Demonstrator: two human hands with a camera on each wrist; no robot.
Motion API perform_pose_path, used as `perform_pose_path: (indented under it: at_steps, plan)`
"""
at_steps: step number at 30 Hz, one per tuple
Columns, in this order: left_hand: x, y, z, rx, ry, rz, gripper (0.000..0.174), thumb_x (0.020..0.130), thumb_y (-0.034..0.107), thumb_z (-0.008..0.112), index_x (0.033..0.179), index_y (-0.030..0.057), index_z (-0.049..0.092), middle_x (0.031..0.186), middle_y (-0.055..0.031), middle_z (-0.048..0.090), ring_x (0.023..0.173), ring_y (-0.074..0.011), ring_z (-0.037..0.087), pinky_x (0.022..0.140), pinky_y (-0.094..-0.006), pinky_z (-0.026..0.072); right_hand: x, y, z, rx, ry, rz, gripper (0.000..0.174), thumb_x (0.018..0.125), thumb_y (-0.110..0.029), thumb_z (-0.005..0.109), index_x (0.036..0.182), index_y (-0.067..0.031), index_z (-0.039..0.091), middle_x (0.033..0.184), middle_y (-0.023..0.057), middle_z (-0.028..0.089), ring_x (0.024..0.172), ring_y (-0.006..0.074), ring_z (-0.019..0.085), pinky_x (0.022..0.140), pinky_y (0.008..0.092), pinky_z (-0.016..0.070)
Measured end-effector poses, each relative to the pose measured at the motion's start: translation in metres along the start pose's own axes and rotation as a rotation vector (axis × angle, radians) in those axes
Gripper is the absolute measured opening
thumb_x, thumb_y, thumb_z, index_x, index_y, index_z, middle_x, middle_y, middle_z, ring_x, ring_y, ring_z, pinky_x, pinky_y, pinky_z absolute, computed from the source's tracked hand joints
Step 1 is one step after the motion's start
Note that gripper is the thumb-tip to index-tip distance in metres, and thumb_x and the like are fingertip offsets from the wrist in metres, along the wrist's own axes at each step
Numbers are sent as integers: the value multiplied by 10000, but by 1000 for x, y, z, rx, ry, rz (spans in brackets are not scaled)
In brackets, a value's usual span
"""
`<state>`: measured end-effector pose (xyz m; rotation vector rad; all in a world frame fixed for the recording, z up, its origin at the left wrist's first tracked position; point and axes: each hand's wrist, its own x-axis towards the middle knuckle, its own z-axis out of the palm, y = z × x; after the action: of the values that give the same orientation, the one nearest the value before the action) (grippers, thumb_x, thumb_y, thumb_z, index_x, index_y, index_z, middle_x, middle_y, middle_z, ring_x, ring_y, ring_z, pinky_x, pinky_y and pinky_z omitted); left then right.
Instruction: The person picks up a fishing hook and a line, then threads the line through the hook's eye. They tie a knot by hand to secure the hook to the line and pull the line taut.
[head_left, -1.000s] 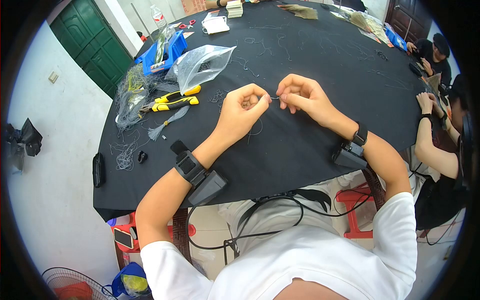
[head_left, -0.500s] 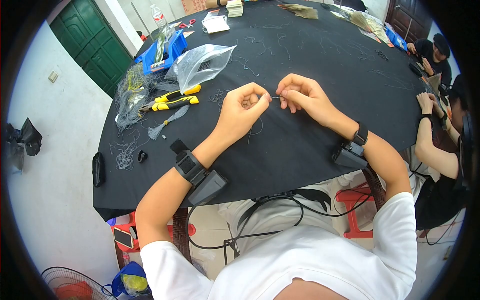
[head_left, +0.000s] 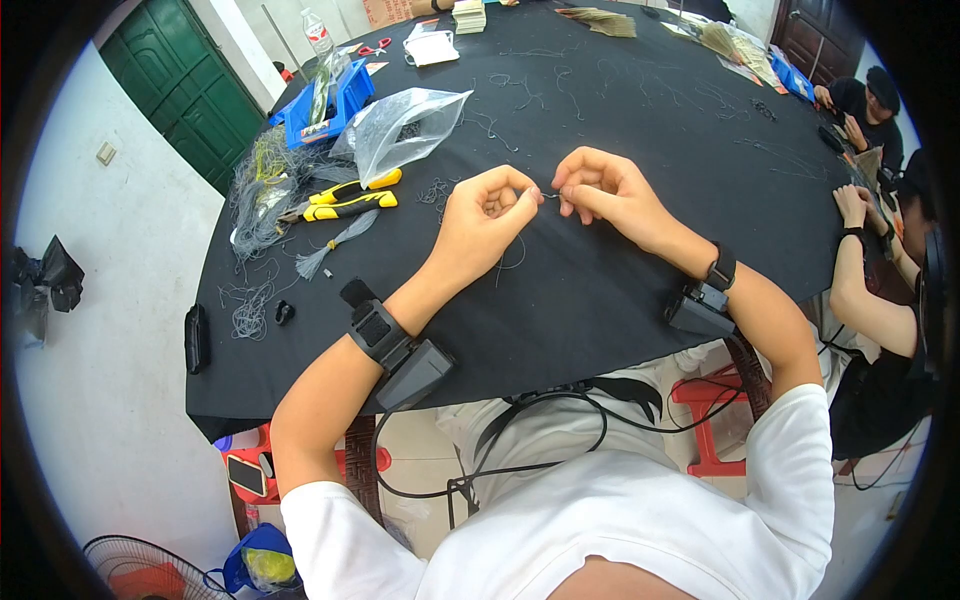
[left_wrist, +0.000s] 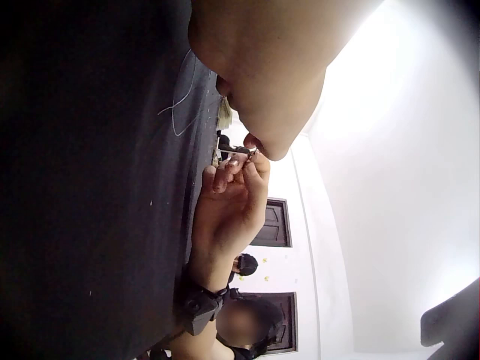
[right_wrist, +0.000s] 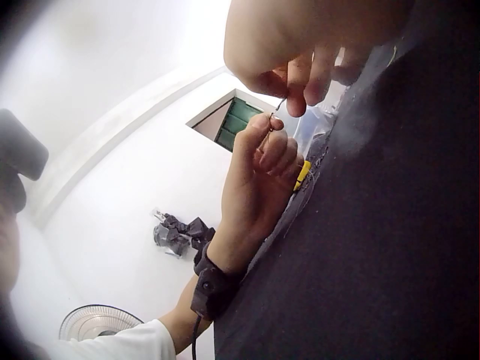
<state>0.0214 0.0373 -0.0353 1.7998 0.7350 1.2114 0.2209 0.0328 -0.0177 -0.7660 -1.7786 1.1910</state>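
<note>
Above the black-covered table (head_left: 620, 290), my left hand (head_left: 482, 215) pinches a thin grey line between thumb and forefinger. Its loose length (head_left: 522, 255) hangs in a curve below that hand. My right hand (head_left: 618, 195) faces it, thumb and forefinger pinching the other end of a short stretch between the fingertips. In the right wrist view this stretch is a small, thin, dark piece (right_wrist: 280, 105), its exact kind too small to tell. From the left wrist, the right hand (left_wrist: 229, 214) shows its palm, fingertips close to the left ones.
Left of my hands lie yellow-black pliers (head_left: 345, 207), a tied grey bundle of line (head_left: 340, 245) and a tangled heap of line (head_left: 262, 205). Beyond are a clear plastic bag (head_left: 405, 135) and a blue bin (head_left: 350, 95). Another person's arm (head_left: 870, 290) rests at the right edge.
</note>
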Motion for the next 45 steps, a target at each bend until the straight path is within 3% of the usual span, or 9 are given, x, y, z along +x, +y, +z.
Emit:
perform_pose_path:
  at_steps: [6,16,19,45]
  plan:
    - [0,1,0,-14,-4,-20,102,842,95,590,795,5,603,542,94,399,504,21,301,459,-186,222,-1,-3,-3,-29,7,-24,143,847,-90,502,958,-12,547,782,36,609,745,73,587,590,191,430]
    - [0,1,0,-14,16,-10,98,840,94,593,799,6,604,542,94,404,503,22,308,459,-183,228,0,-2,-3,-17,-22,8,143,856,-107,507,958,-15,548,790,36,615,745,67,587,585,184,423]
    - [-1,3,-5,62,-59,-68,110,875,102,560,872,0,600,750,30,598,675,9,505,625,-156,386,0,-2,-3,-17,-14,9,142,854,-106,507,957,-17,547,789,34,614,748,66,586,583,185,422]
    - [-1,4,-6,68,-46,-74,125,882,115,552,867,-1,596,707,48,571,633,17,470,593,-150,362,0,-1,-3,-18,-14,7,148,848,-112,501,945,-15,556,774,38,613,725,65,579,574,185,418]
